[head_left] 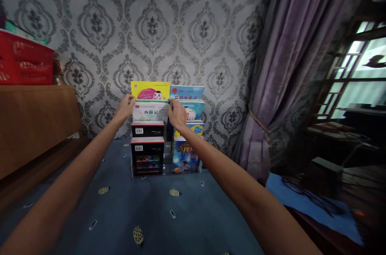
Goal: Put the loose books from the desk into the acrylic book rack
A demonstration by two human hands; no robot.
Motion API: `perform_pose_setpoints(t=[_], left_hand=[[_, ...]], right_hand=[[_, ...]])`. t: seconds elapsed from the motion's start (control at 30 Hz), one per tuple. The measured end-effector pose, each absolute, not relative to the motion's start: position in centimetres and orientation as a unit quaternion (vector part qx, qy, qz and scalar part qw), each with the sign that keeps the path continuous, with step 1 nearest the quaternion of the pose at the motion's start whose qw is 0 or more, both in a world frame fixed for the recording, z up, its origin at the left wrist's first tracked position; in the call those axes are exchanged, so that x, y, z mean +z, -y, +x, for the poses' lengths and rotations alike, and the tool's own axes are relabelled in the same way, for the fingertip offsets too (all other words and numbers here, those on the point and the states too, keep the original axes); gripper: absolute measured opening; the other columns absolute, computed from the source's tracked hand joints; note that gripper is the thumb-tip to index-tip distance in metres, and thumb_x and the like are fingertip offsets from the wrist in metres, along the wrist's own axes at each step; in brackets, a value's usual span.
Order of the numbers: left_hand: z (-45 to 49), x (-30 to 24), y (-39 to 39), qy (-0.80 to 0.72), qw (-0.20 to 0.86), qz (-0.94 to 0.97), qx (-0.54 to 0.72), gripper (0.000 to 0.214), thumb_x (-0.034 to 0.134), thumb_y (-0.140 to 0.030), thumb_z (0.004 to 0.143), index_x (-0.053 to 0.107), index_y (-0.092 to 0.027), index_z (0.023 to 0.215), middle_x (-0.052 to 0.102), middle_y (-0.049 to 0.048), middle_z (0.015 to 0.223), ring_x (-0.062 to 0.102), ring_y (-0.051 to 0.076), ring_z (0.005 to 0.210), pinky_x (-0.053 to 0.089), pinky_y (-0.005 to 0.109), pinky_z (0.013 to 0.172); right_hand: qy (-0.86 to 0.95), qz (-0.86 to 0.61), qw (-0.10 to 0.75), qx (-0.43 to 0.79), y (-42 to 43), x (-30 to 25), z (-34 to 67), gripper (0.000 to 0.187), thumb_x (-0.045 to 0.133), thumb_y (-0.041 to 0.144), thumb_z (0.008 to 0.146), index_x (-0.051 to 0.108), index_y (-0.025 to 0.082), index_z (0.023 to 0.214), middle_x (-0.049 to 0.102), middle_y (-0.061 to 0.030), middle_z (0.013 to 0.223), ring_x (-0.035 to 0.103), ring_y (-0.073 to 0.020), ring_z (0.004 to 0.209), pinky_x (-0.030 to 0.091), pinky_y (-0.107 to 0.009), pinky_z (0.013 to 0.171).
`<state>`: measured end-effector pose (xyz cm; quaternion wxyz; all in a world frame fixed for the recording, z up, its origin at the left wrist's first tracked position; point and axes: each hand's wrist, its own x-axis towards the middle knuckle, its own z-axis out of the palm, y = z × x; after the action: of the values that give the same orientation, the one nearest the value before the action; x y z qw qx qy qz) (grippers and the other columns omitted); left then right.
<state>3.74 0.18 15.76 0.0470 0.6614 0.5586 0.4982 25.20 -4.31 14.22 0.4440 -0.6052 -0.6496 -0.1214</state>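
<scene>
A tiered rack of books (167, 138) stands against the patterned wall on a blue cloth. My left hand (125, 108) grips the left edge of a white and green book (150, 111) in the second row of the left column. My right hand (177, 113) pinches the same book's right edge. Behind it stands a yellow book (150, 89). Below it sit two black books (147, 157). The right column holds several blue books (186, 158).
A wooden cabinet (33, 126) stands at the left with a red basket (25, 60) on top. A purple curtain (289, 70) hangs at the right beside a window (358, 70). The blue cloth (157, 214) spreads toward me.
</scene>
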Motion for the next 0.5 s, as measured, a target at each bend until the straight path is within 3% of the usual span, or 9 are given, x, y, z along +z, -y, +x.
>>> perform_pose_setpoints(t=[0.1,0.17,0.3,0.5], left_hand=[[4.6,14.7,0.9,-0.54,-0.191,0.679,0.46,0.041,0.045,-0.033,0.096,0.058,-0.016,0.13,0.061,0.0199,0.129,0.054,0.036,0.123,0.045,0.052,0.102],[5.3,14.4,1.5,-0.508,-0.273,0.706,0.411,0.044,0.042,-0.031,0.098,0.054,-0.015,0.137,0.055,0.0206,0.14,0.048,0.036,0.131,0.037,0.056,0.11],[6.5,13.8,1.4,-0.487,-0.297,0.745,0.345,0.047,0.035,-0.028,0.101,0.048,-0.014,0.144,0.051,0.0185,0.148,0.044,0.034,0.136,0.029,0.06,0.115],[6.8,12.7,0.2,-0.489,-0.308,0.737,0.35,0.047,0.037,-0.029,0.101,0.048,-0.011,0.143,0.053,0.0205,0.145,0.043,0.034,0.137,0.03,0.059,0.115]], right_hand=[[0.677,-0.557,0.428,-0.219,4.2,13.6,25.1,0.045,0.039,0.016,0.097,0.058,0.019,0.138,0.06,-0.0155,0.134,0.053,-0.0298,0.121,0.044,-0.041,0.099],[0.705,-0.521,0.401,-0.265,4.0,13.4,24.9,0.047,0.04,0.016,0.097,0.053,0.017,0.143,0.053,-0.0161,0.146,0.045,-0.0301,0.133,0.036,-0.045,0.109],[0.732,-0.519,0.348,-0.271,3.3,13.4,24.3,0.051,0.035,0.016,0.099,0.043,0.011,0.149,0.048,-0.0156,0.153,0.037,-0.0282,0.143,0.02,-0.051,0.12],[0.728,-0.52,0.351,-0.276,3.0,13.2,24.2,0.051,0.035,0.011,0.096,0.047,0.012,0.145,0.053,-0.0148,0.149,0.043,-0.0271,0.139,0.018,-0.052,0.121]])
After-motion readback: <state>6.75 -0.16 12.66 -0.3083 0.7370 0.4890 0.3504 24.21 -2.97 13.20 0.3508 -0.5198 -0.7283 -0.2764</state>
